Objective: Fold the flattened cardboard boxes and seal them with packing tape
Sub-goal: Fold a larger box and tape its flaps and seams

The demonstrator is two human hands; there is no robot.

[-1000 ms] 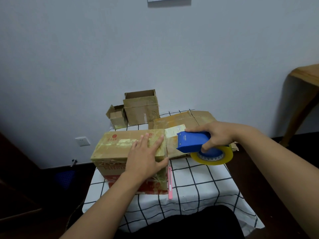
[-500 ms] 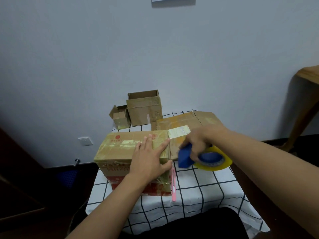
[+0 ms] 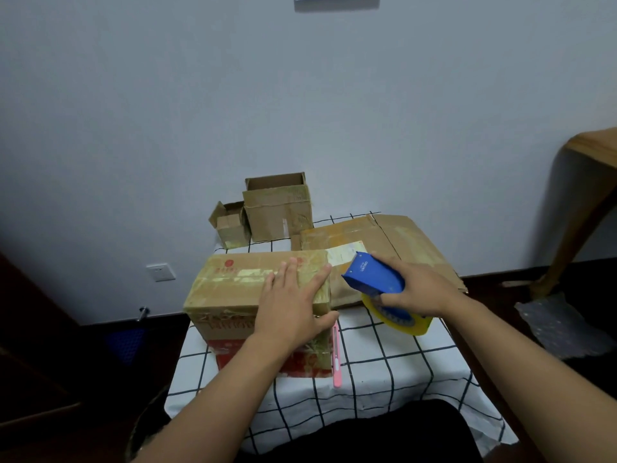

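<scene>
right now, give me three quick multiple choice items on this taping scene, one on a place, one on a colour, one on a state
1. Where does the pink utility knife lie?
A. inside the tall open box
B. on the checked cloth beside the closed box
C. on the flattened cardboard

2. What colour is the tape dispenser?
A. blue
B. red
C. green

3. What is the left hand doing?
A. gripping the dispenser
B. hanging idle off the table
C. pressing flat on the closed box

Key: 1 B, it lies along the box's right side on the cloth. 2 A, its body is blue over a yellow roll. 3 C, its fingers are spread straight on the lid; the right hand holds the dispenser.
</scene>
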